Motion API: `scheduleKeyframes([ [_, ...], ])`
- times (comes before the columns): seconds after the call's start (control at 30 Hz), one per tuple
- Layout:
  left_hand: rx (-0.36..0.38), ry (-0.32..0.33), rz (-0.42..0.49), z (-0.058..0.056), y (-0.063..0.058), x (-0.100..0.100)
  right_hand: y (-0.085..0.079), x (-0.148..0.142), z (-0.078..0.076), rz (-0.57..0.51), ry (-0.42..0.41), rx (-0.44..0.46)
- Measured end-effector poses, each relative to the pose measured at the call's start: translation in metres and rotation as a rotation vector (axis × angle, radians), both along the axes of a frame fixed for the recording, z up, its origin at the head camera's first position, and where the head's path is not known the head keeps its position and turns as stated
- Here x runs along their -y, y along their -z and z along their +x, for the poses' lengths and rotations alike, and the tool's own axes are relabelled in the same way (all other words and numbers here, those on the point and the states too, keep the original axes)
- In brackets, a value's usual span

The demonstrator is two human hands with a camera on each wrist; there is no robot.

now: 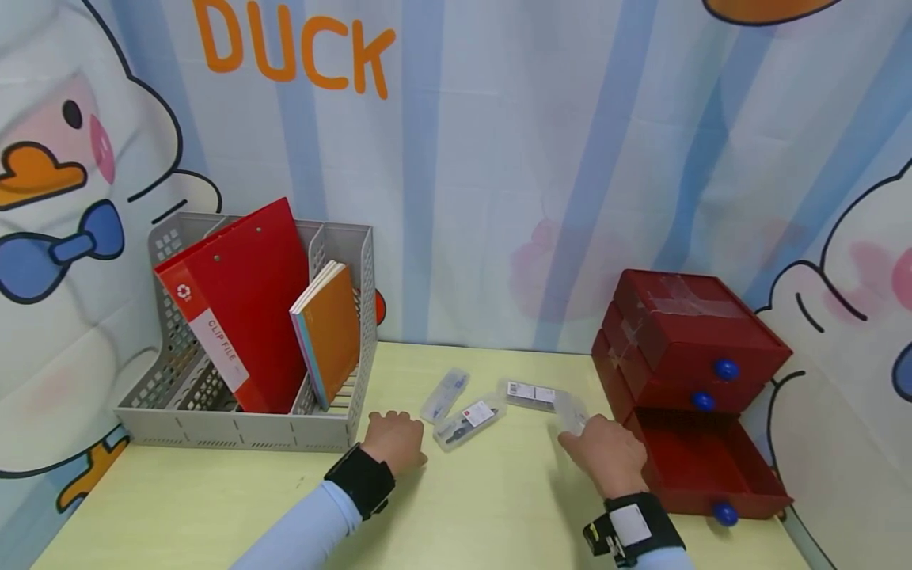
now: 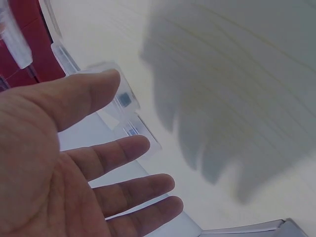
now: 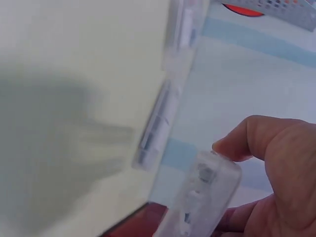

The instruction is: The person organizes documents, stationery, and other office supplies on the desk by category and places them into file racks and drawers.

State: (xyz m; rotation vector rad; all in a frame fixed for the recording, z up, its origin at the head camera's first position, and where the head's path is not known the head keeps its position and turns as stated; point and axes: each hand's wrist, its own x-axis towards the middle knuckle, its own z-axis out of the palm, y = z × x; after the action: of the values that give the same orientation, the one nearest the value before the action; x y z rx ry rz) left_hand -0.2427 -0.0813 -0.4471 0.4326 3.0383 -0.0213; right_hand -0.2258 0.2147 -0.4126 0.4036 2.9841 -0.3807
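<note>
My right hand [image 1: 608,457] pinches a small clear plastic case [image 3: 202,192] between thumb and fingers, raised above the table beside the red drawer unit [image 1: 701,317]. Small items show dimly through its walls. The unit's bottom drawer [image 1: 712,447] is pulled out, just right of this hand. My left hand [image 1: 394,443] hovers over the table in front of the grey organizer, fingers spread and palm bare in the left wrist view. Three more clear cases lie between the hands: one at the left [image 1: 445,394], one with a white label [image 1: 472,420], and one farther back [image 1: 526,393].
At the left stands the grey perforated organizer [image 1: 242,430], holding a red clip file [image 1: 260,317] and several notebooks [image 1: 335,332]. Blue knobs stick out from the drawer fronts. A duck-printed curtain [image 1: 484,158] hangs behind the pale yellow table [image 1: 492,507].
</note>
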Motion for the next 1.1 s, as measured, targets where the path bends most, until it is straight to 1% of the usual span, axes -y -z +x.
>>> scheduleKeyframes([
  [0.2, -0.001, -0.007, -0.013, -0.001, 0.001, 0.000, -0.025, -0.021, 0.004, -0.016, 0.027, -0.003],
  [0.3, 0.000, -0.008, -0.013, -0.001, 0.001, 0.001, -0.030, -0.035, 0.008, -0.024, 0.058, 0.000],
  [0.4, 0.000, -0.008, -0.008, 0.000, 0.000, 0.001, -0.032, -0.050, 0.010, -0.018, 0.094, 0.002],
  [0.53, -0.003, -0.006, -0.006, 0.001, 0.000, 0.001, -0.031, -0.072, 0.011, -0.001, 0.117, 0.020],
  [0.73, -0.007, -0.005, -0.006, 0.001, 0.000, 0.002, -0.027, -0.102, 0.011, 0.032, 0.122, 0.084],
  [0.9, -0.006, -0.007, -0.009, 0.001, 0.000, 0.003, -0.020, -0.112, 0.005, 0.056, 0.128, 0.110],
  [1.1, -0.007, -0.001, -0.006, 0.002, -0.001, 0.001, -0.002, -0.120, -0.003, 0.025, 0.140, 0.124],
])
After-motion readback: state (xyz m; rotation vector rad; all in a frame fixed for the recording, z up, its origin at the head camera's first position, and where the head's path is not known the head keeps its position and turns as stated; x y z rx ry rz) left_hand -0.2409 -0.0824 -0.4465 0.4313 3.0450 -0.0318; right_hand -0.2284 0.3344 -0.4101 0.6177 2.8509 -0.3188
